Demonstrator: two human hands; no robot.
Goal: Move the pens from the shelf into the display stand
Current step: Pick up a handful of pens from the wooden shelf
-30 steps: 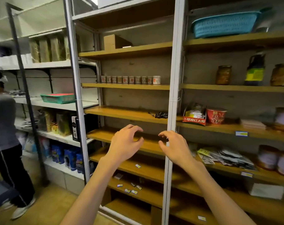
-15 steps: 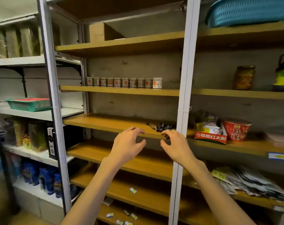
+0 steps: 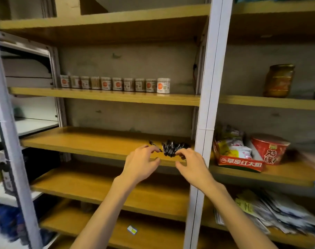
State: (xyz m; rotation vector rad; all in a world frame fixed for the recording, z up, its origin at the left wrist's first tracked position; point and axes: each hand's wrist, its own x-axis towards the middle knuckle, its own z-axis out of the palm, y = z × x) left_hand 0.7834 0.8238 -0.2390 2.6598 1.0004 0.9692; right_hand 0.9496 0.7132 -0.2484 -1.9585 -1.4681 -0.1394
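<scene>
Now both hands empty, fingers loosely curled — left hand [image 3: 141,161], right hand [image 3: 191,165] flank pens [image 3: 171,149]; cup inward, gather whole cluster off shelf [image 3: 92,143].

A single head-worn wide-angle camera is looking forward and slightly down into a wooden shelf [image 3: 92,142], close enough that both forearms are reaching in from the bottom edge. The fingers [image 3: 149,147] are sitting just below the picture's middle, with the pens [image 3: 172,147] lying just beyond them. The metal upright [image 3: 209,97] is rising just right of the fingers, bowed by the lens.
</scene>
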